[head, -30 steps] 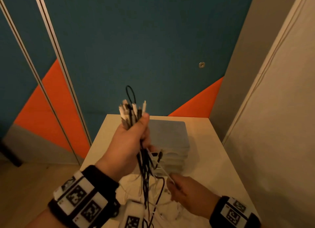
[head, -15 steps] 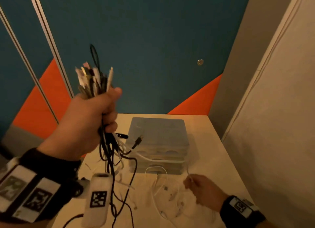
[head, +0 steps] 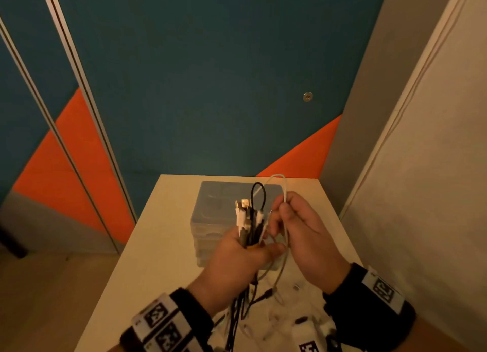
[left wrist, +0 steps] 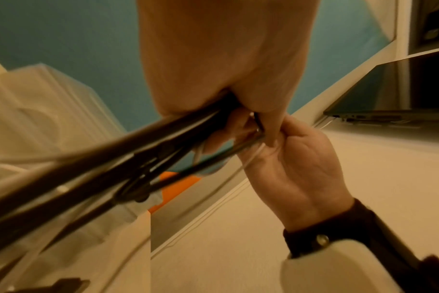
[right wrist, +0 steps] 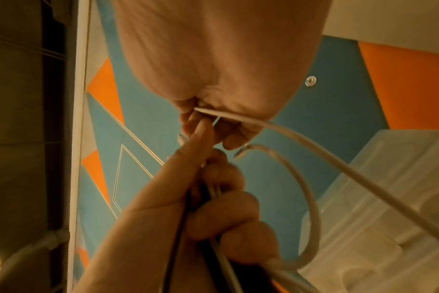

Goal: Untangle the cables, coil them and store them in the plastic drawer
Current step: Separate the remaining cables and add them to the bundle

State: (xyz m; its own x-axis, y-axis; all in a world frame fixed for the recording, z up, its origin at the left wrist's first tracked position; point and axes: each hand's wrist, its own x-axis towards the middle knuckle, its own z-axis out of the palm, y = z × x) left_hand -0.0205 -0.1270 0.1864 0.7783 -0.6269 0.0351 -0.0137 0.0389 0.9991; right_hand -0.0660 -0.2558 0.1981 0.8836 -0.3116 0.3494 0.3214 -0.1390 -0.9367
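Gripping a bundle of cables (head: pixel 249 221) in a closed fist, the left hand (head: pixel 237 262) stands at the centre of the head view, above the near half of the bench (head: pixel 147 246). Connector ends, white and dark, fan upward from the fist toward 12 o'clock, and one thin black cable forms a small upright loop (head: pixel 258 196) above them. Below the fist the strands hang toward 6 o'clock and trail onto the bench, where further loose white cables (head: pixel 274 322) lie between the two wrists. At 3 o'clock of the bundle, just beside it, the right hand (head: pixel 303 235) pinches a single white cable (head: pixel 285 214) between thumb and curled fingers; this cable arches over the top of the hand and runs down past the left thumb. In the right wrist view the same white cable (right wrist: pixel 313 154) leaves the pinch and curves back toward the left hand (right wrist: pixel 201 218). In the left wrist view the dark strands (left wrist: pixel 113 158) emerge blurred from the fist, and the right hand (left wrist: pixel 296 168) touches the left at the fingertips. Directly behind both hands, toward 12 o'clock, the translucent plastic drawer (head: pixel 210 220) unit sits on the bench, its drawers appearing closed. A teal and orange wall (head: pixel 210 75) rises behind the bench.
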